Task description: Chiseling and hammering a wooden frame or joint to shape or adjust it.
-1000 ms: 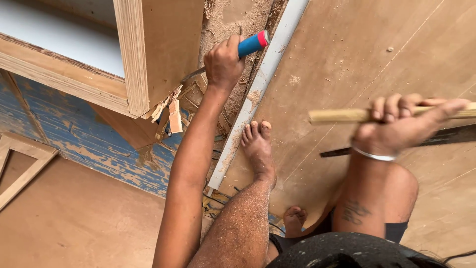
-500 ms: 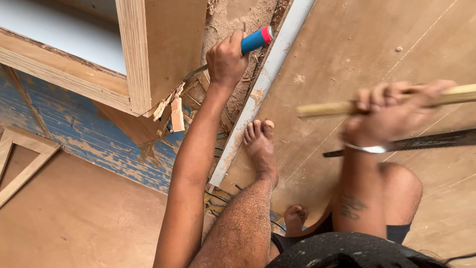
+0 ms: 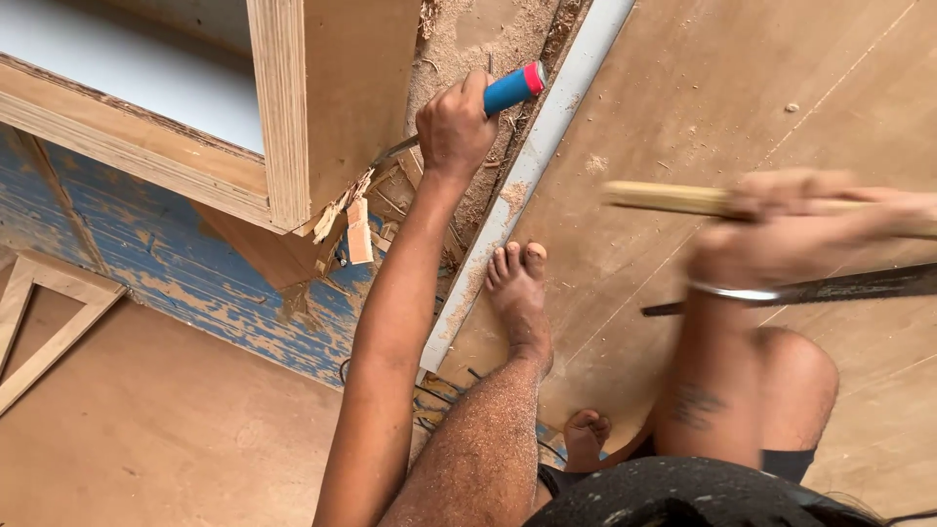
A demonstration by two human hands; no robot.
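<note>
Plywood sheets cover the floor [image 3: 810,88], dusted with sawdust, and a person sits on them with bare legs stretched forward.

At the centre of the work is a chisel [image 3: 488,102] with a blue handle and a red cap. The left hand [image 3: 455,127] is clamped around that handle, arm stretched forward, and the metal blade points down-left into the lower corner of a plywood cabinet [image 3: 332,98]. Where the blade meets the wood, the corner is torn, and pale splinters [image 3: 351,220] hang from it.

The right hand [image 3: 781,234] is off to the right, well apart from the left, closed around a pale wooden stick [image 3: 664,198] that juts out to the left. This hand is blurred, so the finer grip cannot be told. A thin metal bangle [image 3: 732,292] circles its wrist.

Just below that wrist a dark saw blade [image 3: 839,288] lies flat on the floor. A pale grey strip [image 3: 532,171] runs diagonally between the cabinet and the plywood, with the person's bare foot [image 3: 517,293] resting beside it. Left of the cabinet, a worn blue-painted board [image 3: 166,273] lies underneath, and a triangular wooden frame [image 3: 44,322] sits at the far left edge.
</note>
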